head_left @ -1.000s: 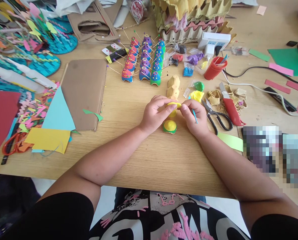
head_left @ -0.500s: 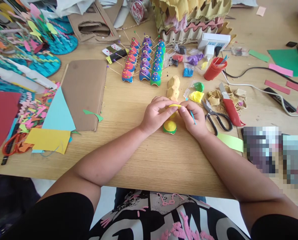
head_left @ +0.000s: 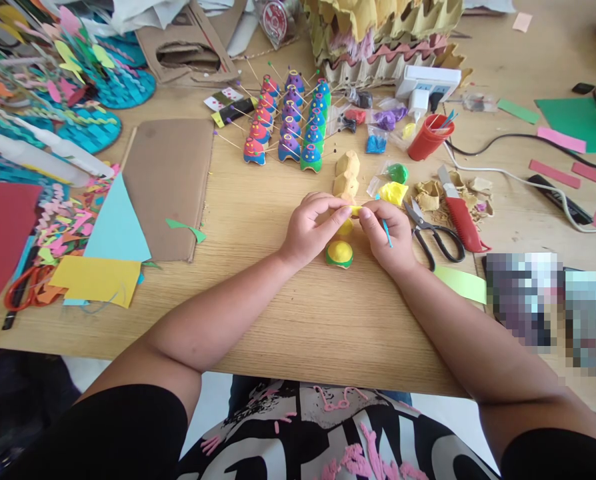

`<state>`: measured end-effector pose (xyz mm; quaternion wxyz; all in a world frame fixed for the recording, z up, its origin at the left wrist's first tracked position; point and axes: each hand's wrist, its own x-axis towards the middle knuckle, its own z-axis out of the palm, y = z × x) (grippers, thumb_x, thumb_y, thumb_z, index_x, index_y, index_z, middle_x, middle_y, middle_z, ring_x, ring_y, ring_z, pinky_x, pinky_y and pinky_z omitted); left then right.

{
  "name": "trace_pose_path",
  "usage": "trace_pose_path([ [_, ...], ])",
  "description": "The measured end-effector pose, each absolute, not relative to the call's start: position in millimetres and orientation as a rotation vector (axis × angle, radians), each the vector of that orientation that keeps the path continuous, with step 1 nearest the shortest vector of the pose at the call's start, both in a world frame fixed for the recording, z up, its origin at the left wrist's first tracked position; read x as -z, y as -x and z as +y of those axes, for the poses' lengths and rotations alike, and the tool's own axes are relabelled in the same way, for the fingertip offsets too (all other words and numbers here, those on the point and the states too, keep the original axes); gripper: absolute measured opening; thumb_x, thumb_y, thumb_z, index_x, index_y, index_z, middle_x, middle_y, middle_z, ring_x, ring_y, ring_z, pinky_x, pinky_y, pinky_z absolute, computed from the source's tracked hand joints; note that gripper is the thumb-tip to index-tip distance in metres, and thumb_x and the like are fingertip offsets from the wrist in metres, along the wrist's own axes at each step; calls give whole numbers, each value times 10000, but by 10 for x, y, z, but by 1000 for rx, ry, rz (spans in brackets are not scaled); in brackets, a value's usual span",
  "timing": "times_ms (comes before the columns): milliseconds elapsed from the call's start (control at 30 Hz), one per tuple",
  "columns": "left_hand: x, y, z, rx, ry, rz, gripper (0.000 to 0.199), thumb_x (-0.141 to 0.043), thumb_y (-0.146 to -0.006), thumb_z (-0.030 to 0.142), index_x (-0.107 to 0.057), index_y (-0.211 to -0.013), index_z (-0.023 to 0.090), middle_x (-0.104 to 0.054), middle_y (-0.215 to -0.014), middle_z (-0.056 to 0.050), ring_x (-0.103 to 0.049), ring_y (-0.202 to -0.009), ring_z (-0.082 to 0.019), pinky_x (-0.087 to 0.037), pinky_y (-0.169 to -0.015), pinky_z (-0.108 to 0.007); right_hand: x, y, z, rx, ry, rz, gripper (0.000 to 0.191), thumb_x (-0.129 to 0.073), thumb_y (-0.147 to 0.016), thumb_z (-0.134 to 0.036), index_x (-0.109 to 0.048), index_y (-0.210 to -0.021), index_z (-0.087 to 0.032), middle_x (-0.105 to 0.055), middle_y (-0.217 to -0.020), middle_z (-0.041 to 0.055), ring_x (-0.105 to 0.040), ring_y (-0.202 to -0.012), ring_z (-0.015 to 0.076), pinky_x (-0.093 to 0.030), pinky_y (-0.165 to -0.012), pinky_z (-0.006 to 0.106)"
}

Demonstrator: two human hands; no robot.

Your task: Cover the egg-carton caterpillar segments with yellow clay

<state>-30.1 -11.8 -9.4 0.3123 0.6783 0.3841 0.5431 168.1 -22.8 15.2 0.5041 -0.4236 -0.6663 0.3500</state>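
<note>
Between my fingertips stretches a small strip of yellow clay (head_left: 355, 210). My left hand (head_left: 315, 227) pinches its left end, and my right hand (head_left: 388, 233) pinches the right end. A thin blue stick (head_left: 387, 233) also sits in my right hand, pointing down. Just below the hands, a cup-shaped piece covered in yellow with a green rim (head_left: 339, 254) rests on the table. Behind them is an egg-carton strip (head_left: 347, 175), partly hidden. Packets of green clay (head_left: 398, 173) and yellow clay (head_left: 393, 193) lie beyond my right hand.
Rows of painted carton caterpillars (head_left: 289, 145) stand at the back. Scissors (head_left: 435, 233), a red-handled knife (head_left: 462, 217) and a red cup (head_left: 431, 138) are on the right. Cardboard (head_left: 168, 187) and yellow paper (head_left: 98, 279) lie left. Egg cartons (head_left: 378, 40) are stacked behind.
The yellow clay between my fingertips looks shorter and straighter. My right hand has shifted slightly, and more of the yellow surface beneath my hands shows.
</note>
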Motion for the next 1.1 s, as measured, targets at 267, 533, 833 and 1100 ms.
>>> trace_pose_path([
  [267,114,295,-97,-1469,-1850,1017,526,-735,-1132,764,-909,-1039,276,-903,-1057,-59,-819,-1054,-228,-644,-1056,-427,-121,-1690,-198,-833,1013,-1618,727,-712,-1015,-975,-669,-855,-267,-625,-771,-14,-509,-693,160,-508,-676,338],
  [533,165,282,-82,-1482,-1860,1038,542,-725,-1131,779,-882,-1009,274,-896,-1030,-55,-816,-1029,-230,-637,-1031,-429,-150,-1667,-219,-797,1027,-1649,749,-674,-1030,-984,-629,-801,-272,-607,-755,-8,-496,-697,167,-492,-670,343],
  [833,125,247,-135,-1430,-1701,1087,657,-615,-1130,884,-848,-1029,278,-907,-1103,-81,-823,-1123,-260,-624,-1094,-439,-121,-1689,-218,-762,1053,-1649,735,-644,-1048,-981,-635,-833,-279,-592,-780,-5,-502,-725,180,-530,-726,363],
  [1100,138,259,-123,-1440,-1740,1078,604,-685,-1110,859,-838,-1012,283,-902,-1058,-62,-818,-1085,-251,-624,-1075,-436,-114,-1679,-223,-751,1033,-1644,719,-654,-1060,-961,-635,-838,-277,-576,-775,-13,-500,-721,175,-526,-727,364],
])
